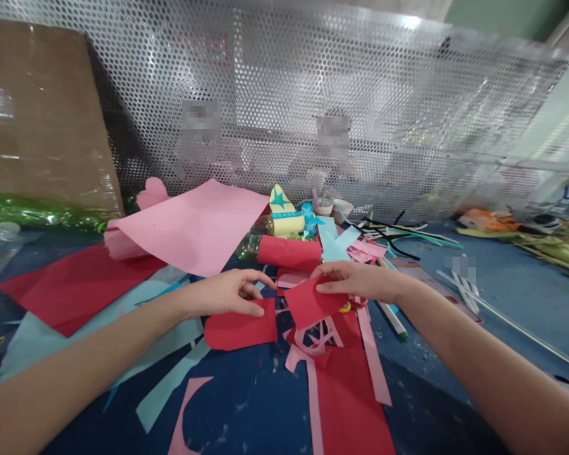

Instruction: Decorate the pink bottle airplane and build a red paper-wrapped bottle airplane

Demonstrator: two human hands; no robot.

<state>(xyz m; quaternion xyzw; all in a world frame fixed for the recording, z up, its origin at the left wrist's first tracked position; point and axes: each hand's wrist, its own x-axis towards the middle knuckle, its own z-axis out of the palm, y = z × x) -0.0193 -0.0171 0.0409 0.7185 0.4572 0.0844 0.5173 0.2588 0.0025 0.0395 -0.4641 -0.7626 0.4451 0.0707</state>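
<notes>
Pinched between the thumb and fingers of my right hand [355, 279] is a small piece of red paper [310, 304], tilted above the scraps. My left hand [239, 292] is open, its thumb and fingers apart over the top edge of a second red paper piece [241, 328] with a rounded left end. Whether the thumb touches that piece I cannot tell. Just behind both hands lies a bottle wrapped in red paper [289, 253]. Below my right hand, pink cut-out scraps [315, 341] and a long red sheet [353, 404] overlap.
A pink sheet [194, 227], a dark red sheet [90, 281] and light blue paper [57, 341] spread leftward. A yellow-wrapped bottle [288, 224] with blue decorations lies behind. Pipe cleaners [408, 234], a phone [429, 284] and a marker [393, 321] are rightward. A perforated metal panel [275, 95] stands behind.
</notes>
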